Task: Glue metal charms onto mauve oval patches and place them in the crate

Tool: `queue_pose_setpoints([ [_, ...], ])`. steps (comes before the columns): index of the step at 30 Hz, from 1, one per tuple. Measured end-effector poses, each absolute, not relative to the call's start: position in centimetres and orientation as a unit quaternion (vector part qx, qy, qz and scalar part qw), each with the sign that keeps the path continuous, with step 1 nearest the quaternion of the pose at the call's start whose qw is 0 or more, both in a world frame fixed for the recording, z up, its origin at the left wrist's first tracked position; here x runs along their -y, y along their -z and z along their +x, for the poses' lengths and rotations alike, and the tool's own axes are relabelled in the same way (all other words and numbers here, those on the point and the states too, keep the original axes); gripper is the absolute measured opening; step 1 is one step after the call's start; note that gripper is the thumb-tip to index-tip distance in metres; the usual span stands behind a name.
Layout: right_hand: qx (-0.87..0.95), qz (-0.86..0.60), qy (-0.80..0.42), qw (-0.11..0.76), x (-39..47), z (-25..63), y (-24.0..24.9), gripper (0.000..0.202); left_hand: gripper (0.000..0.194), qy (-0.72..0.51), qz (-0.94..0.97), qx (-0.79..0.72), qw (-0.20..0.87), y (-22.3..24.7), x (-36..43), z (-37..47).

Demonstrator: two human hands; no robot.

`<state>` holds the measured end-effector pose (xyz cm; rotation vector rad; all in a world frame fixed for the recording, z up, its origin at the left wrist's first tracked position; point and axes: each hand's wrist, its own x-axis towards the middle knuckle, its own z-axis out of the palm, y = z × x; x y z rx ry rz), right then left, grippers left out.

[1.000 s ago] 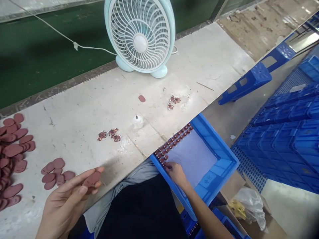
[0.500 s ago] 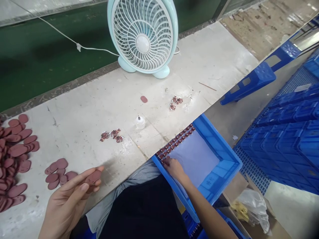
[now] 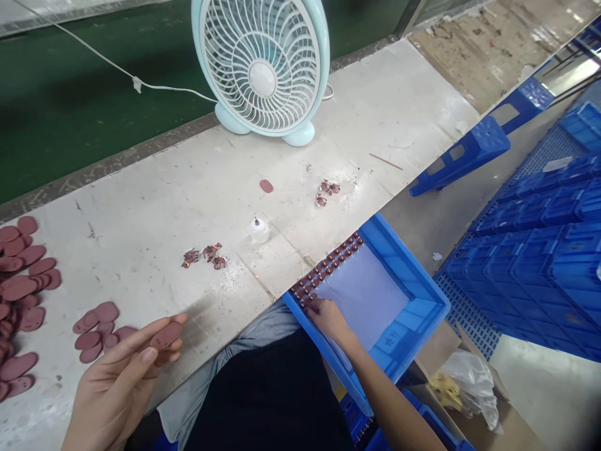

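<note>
My left hand [image 3: 119,379] pinches a flat, reddish-brown oval piece [image 3: 166,336] between thumb and fingers, above the front of the table. My right hand [image 3: 330,318] reaches into a blue plastic crate [image 3: 425,307], its fingertips closed at the near end of rows of small dark-red parts [image 3: 327,265]. Whatever sits in those fingertips is mostly hidden. A white sheet [image 3: 375,294] lines the crate. Left of my left hand lie a small group of oval pieces [image 3: 107,312] and a larger pile of them [image 3: 19,288].
A light-blue fan [image 3: 261,78] stands at the table's back edge. On the table [image 3: 141,213] are a small white bottle [image 3: 258,230], a lone oval piece [image 3: 266,186] and two clusters of small brown parts [image 3: 205,255]. Stacked blue crates [image 3: 530,269] and a blue stool [image 3: 462,153] are at right.
The whole view has shifted slightly, so things sit a little further left. My left hand still holds the oval piece, tilted slightly differently; my right hand stays at the row's end.
</note>
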<state>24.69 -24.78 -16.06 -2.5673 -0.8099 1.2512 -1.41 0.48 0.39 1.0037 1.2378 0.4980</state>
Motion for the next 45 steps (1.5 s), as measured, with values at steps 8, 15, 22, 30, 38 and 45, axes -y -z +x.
queue_pose_setpoints([
  [8, 0.251, -0.877, -0.4, 0.085, 26.5, 24.9, 16.5, 0.028, 0.041, -0.234, 0.449, -0.541, 0.672, -0.6, -0.3, -1.6],
  [15, 0.234, -0.89, -0.383, 0.073, 26.3, 25.5, 17.6, 0.031, 0.039, -0.233, 0.434, -0.536, 0.685, -0.2, -0.1, -2.1],
  [22, 0.233, -0.888, -0.391, 0.06, 25.5, 25.1, 18.4, 0.031, 0.041, -0.242, 0.416, -0.54, 0.69, -0.1, 0.0, -2.4],
  [30, 0.219, -0.891, -0.393, 0.065, 25.2, 24.9, 17.9, 0.031, 0.039, -0.248, 0.408, -0.549, 0.686, -0.5, 0.1, -1.8],
  [38, 0.21, -0.903, -0.359, 0.106, 26.2, 26.1, 14.8, 0.032, 0.039, -0.26, 0.38, -0.555, 0.693, -0.8, 0.1, -2.2],
  [45, 0.251, -0.868, -0.418, 0.094, 26.6, 25.2, 13.7, 0.027, 0.034, -0.264, 0.349, -0.562, 0.702, -1.3, 1.2, -1.6],
])
